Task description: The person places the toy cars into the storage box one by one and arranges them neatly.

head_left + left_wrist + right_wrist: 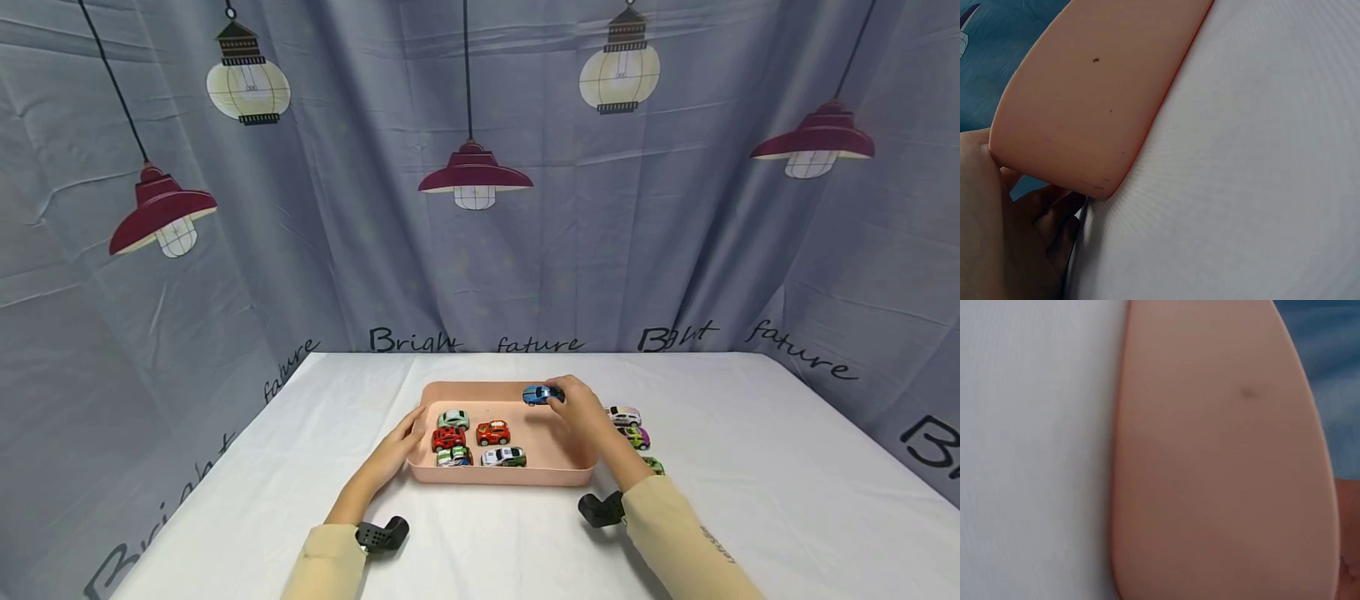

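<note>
Two cream sleeves entered from the near edge, each wrist carrying a black camera mount. The left hand [396,450] rested against the left outer wall of the pink tray [501,477], fingers fairly straight and gripping nothing; the left wrist view confirmed skin against the wall. The tray sat on the white surface [750,467]. Inside it lay five toy cars: a green-and-white car [453,456], a white car [503,456], a red car [447,437], an orange-red car [492,432] and a pale green car [453,418]. The right hand [581,410] pinched a blue car [538,394] over the tray's far right corner. Three more cars [630,427] stood on the surface just right of the tray. A grey lamp-printed curtain hung behind.
</note>
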Tool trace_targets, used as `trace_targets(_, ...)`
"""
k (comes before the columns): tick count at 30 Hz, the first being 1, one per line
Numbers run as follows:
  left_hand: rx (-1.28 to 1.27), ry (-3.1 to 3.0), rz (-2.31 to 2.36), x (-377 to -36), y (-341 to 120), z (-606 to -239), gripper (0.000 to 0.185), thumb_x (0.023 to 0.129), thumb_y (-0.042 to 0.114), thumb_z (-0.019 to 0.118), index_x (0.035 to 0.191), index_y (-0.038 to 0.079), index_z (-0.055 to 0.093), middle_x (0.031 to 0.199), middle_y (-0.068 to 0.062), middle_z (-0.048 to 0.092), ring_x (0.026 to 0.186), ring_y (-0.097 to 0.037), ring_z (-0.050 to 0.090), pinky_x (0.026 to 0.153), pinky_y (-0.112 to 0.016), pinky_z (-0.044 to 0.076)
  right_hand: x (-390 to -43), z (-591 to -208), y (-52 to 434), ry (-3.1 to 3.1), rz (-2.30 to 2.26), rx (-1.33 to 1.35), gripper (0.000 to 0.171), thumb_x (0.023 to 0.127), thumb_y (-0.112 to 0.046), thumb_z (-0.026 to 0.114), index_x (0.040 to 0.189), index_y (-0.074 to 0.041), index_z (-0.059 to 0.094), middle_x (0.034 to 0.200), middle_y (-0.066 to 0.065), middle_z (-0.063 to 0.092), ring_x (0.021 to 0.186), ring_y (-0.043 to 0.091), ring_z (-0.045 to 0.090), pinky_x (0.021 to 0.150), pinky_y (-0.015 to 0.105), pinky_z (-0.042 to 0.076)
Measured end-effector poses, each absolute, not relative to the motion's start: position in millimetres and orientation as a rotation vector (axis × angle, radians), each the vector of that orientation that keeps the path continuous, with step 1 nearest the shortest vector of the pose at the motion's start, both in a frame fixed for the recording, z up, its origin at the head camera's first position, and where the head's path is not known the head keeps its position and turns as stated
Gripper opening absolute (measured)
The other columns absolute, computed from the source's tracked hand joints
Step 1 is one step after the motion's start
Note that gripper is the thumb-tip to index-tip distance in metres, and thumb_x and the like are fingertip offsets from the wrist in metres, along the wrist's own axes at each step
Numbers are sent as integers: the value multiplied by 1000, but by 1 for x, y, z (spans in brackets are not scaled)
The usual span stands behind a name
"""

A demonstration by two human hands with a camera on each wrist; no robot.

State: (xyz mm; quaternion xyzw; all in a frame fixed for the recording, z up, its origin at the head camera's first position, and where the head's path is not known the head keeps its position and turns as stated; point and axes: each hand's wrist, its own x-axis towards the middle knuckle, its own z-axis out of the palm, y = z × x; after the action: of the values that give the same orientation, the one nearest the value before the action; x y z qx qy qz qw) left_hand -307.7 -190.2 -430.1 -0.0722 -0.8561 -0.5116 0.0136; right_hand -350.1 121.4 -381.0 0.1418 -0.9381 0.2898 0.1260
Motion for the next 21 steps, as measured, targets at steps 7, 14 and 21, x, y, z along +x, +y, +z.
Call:
trace_targets(7,-204,-2673,-1598,-307,-190,-430,53,95,38,42,143,20,30,150,-14,24,136,-40,22,107,-61,18,-352,-387,106,-2736,829,466,29,86,-7,58,113,2,59,111,19,59,107,33,55,94,45,45)
trace_targets(14,-205,-2674,-1586,-308,-191,-431,53,95,38,42,143,19,30,149,-14,25,136,-41,22,106,-62,19,-355,-392,98,-2679,677,481,24,82,-4,63,105,1,64,103,16,60,101,33,56,93,43,44)
trace_targets(21,-228,-2632,-1633,-309,-190,-431,51,95,36,42,142,18,31,149,-14,26,136,-40,21,108,-60,18,-355,-399,92,-2686,612,469,23,80,-2,63,103,-1,66,103,16,59,102,31,57,93,41,45)
